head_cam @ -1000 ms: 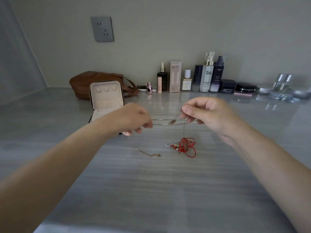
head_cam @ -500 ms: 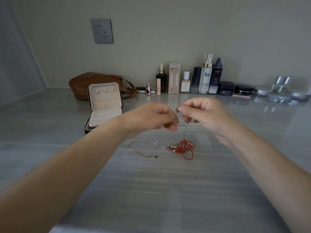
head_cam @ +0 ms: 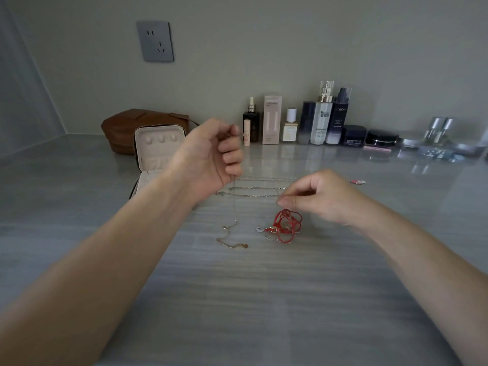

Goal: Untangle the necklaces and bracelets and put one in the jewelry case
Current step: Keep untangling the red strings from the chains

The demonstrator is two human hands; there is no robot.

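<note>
My left hand [head_cam: 208, 157] is raised above the worktop [head_cam: 264, 299], palm turned toward me, its fingers [head_cam: 232, 155] curled in and pinching a thin chain [head_cam: 234, 204]. The chain drops almost straight down from them, so its long axis runs vertically, and its gold tail end [head_cam: 232, 243] lies curved on the surface below. My right hand [head_cam: 324, 199] sits lower and to the right. Its thumb and forefinger are pressed tip to tip, and they seem to be nipping the right end of the silver strands [head_cam: 260, 188], though the metal is too fine for me to be sure. Those strands lie flat and run left to right between my two hands, crossing behind the hanging chain. Just below my right fingertips [head_cam: 284, 201], close but not touching as far as I can tell, is a knotted red cord bracelet [head_cam: 286, 225] with a small silver clasp at its left edge. My right hand is the nearer one to that knot. The jewelry case [head_cam: 158, 143] stands open to the left, behind my left forearm, with its pale lid upright. I judge that any freed piece must travel left and away from me to reach it. A brown pouch [head_cam: 121, 128] sits behind the case, and a row of cosmetic bottles [head_cam: 322, 117] lines the wall.
</note>
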